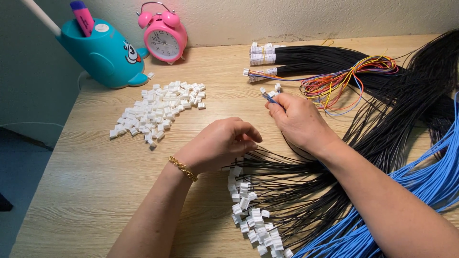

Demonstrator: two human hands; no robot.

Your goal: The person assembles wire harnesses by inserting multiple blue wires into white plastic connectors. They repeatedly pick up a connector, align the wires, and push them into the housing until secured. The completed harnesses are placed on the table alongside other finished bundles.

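Setting: wooden desk point(95, 191), pink alarm clock point(165, 32) upper left.
Right hand point(299, 122): fingers pinch blue wire point(268, 97), frame centre.
Left hand point(220, 145): fingers curled; contents hidden.
Technique: seat wire squarely into white connector point(277, 87).
Supply: loose connectors point(158, 107) centre-left.

A single head-worn view looks steeply down and forward across the worktop point(95, 191) from its near edge toward the far edge at the wall point(311, 19), close above it; the worktop's left edge shows.
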